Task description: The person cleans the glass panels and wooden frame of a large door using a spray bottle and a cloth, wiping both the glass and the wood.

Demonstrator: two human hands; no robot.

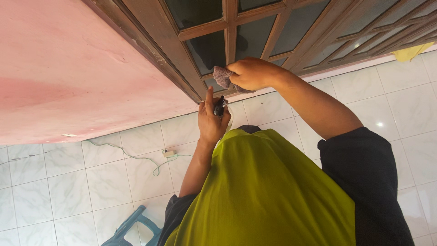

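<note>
Fingers [236, 73] of the right hand [252, 74] bunch a purple-grey cloth [221, 75] against the brown window frame [195, 75], the left hand [211, 119] clutching a dark spray nozzle [220, 107] below, so wiping seems mid-way, with most panes apparently undone.

No packages, labels, signs, screens.

Pink wall [68, 68], brown window frame [230, 27], purple-grey cloth [222, 76], white floor tiles [68, 191] w/ grey veins.
</note>
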